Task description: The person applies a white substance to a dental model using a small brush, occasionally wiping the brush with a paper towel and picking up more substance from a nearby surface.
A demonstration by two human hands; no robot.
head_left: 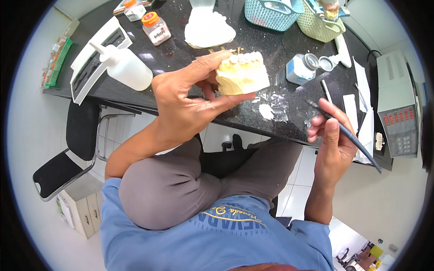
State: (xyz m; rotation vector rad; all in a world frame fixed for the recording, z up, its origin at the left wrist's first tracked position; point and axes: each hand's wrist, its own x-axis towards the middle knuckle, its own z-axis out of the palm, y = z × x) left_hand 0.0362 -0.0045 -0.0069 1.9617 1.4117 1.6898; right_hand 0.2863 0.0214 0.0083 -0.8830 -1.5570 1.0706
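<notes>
Left hand grips yellow plaster dental model, white teeth seated; right hand holds slim dark-blue brush-like tool away from left hand; work appears unfinished.

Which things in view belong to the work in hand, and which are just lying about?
Apparently in use:
pale yellow dental model with white teeth, in the left hand;
slim dark blue tool, in the right hand.

Apparently just lying about:
white plastic squeeze bottle;
orange-lidded clear jar;
light-blue plastic basket.
</notes>
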